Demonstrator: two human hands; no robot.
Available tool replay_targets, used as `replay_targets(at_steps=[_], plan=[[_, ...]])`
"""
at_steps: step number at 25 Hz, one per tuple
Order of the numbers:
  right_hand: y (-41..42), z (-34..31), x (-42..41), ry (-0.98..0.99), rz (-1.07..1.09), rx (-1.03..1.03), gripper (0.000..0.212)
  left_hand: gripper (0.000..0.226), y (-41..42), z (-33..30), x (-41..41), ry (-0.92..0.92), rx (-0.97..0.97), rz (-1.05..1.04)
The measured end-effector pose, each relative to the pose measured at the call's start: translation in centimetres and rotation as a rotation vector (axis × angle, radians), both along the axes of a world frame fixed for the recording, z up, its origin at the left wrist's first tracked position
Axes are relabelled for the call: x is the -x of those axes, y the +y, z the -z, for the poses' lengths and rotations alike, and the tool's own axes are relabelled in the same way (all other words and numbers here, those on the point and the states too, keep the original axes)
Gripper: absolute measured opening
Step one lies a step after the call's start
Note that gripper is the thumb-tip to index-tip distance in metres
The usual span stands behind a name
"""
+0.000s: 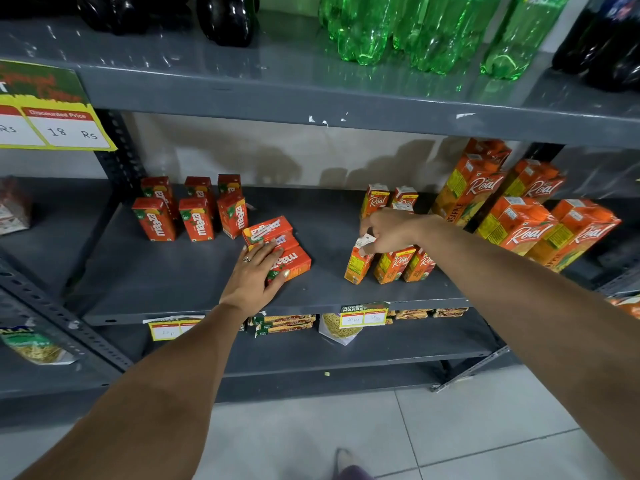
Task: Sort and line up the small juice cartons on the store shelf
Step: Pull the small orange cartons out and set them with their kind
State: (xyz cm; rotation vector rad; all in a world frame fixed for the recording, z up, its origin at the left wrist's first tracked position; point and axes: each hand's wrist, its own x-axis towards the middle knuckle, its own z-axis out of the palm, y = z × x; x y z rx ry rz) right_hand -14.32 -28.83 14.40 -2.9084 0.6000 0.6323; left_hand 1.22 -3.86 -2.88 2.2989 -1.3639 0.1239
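On the grey middle shelf [173, 271], several small red Maaza cartons [195, 218] stand upright in rows at the back left. Three more Maaza cartons lie flat in a cluster [292, 263] mid-shelf; my left hand [258, 271] rests flat on them, fingers spread. To the right stand small orange Real cartons [394, 265] in a front row, with two more [375, 200] behind. My right hand [389, 230] pinches the top of the leftmost front Real carton [356, 266], which tilts slightly.
Tall Real pineapple cartons [519, 223] crowd the shelf's right end. Green bottles [415, 32] and dark bottles [225, 19] stand on the shelf above. Snack packets [287, 323] and price tags [362, 317] sit below. A yellow discount sign [52, 112] hangs at left.
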Motion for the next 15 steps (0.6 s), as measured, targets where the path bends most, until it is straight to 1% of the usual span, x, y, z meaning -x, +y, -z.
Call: replay_targets(at_steps=[1, 4, 5, 6, 9, 11, 15], plan=[[0.0, 0.0, 0.1, -0.005, 0.003, 0.006, 0.061, 0.06, 0.0, 0.0, 0.0, 0.004, 0.001, 0.001], [0.2, -0.4, 0.5, 0.001, -0.024, 0.005, 0.083, 0.056, 0.0, 0.0, 0.0, 0.011, 0.004, 0.004], [0.3, -0.4, 0.5, -0.001, -0.044, 0.0, 0.084, 0.056, 0.0, 0.0, 0.0, 0.015, 0.004, 0.002], [0.5, -0.4, 0.5, -0.011, -0.067, -0.002, 0.078, 0.056, 0.0, 0.0, 0.0, 0.018, 0.004, 0.001], [0.6, 0.1, 0.4, -0.063, -0.113, 0.035, 0.052, 0.055, 0.1, -0.1, 0.1, 0.011, 0.001, 0.002], [0.6, 0.3, 0.6, -0.074, -0.111, 0.057, 0.048, 0.056, 0.1, -0.2, 0.1, 0.011, -0.01, -0.002], [0.5, 0.6, 0.8, -0.083, -0.097, 0.09, 0.048, 0.058, 0.0, -0.1, 0.1, 0.017, -0.025, -0.01]])
